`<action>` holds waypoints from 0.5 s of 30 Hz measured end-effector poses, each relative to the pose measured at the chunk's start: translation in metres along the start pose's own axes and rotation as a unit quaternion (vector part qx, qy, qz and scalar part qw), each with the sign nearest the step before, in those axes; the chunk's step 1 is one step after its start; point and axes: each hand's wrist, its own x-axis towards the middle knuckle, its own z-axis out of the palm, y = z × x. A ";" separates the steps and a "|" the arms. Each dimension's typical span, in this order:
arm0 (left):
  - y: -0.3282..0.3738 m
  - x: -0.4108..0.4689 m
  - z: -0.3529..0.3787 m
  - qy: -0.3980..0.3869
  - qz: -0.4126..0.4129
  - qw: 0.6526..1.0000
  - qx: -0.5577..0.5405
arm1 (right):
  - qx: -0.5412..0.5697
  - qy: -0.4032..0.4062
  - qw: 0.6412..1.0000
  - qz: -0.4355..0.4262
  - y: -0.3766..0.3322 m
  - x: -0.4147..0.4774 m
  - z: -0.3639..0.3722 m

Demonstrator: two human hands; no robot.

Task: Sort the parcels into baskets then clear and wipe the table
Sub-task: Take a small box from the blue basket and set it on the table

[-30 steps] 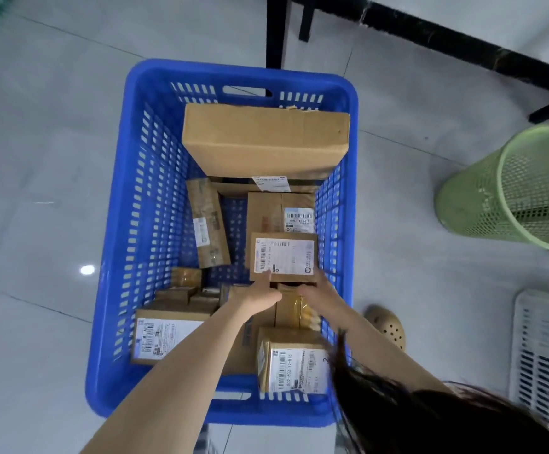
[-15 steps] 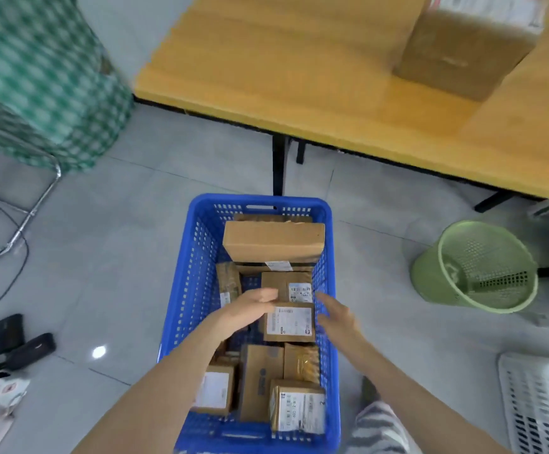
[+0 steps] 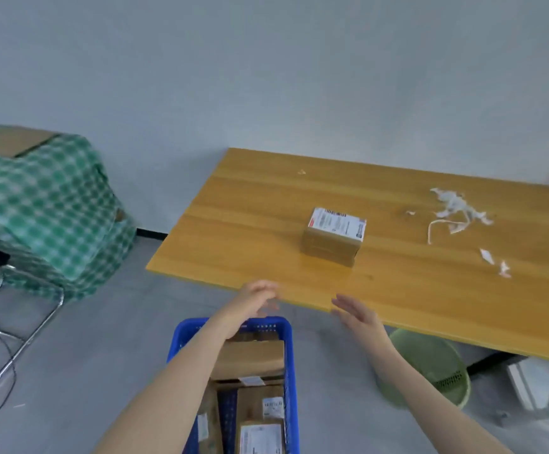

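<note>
A brown cardboard parcel (image 3: pixel 333 237) with a white label on top sits alone near the middle of the wooden table (image 3: pixel 243 224). On the floor in front of the table stands a blue basket (image 3: pixel 288 352) holding several cardboard parcels. My left hand (image 3: pixel 260 298) is raised above the basket at the table's front edge, blurred, fingers relaxed and holding nothing. My right hand (image 3: pixel 356 312) is beside it at the table edge, fingers straight, also holding nothing. Torn white paper scraps (image 3: pixel 453 213) lie on the table to the right of the parcel.
A green mesh bin (image 3: pixel 437 368) stands under the table at the right. White crates (image 3: pixel 541 388) sit further right under the table. A green checked cloth (image 3: pixel 47 204) covers boxes at the left, beside a metal chair frame (image 3: pixel 14 326) and cables.
Both hands have let go of the labelled parcel in the blue basket and risen to the table's front edge. My view has lifted from the basket to the table.
</note>
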 end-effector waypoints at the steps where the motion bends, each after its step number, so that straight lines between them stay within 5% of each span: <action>1: 0.000 0.003 0.002 0.000 -0.003 1.000 -0.004 | -0.008 -0.013 1.000 0.015 0.004 0.000 -0.001; 15: 0.120 0.009 0.105 0.073 -0.033 0.996 -0.028 | -0.101 -0.073 0.989 0.076 -0.096 0.043 -0.141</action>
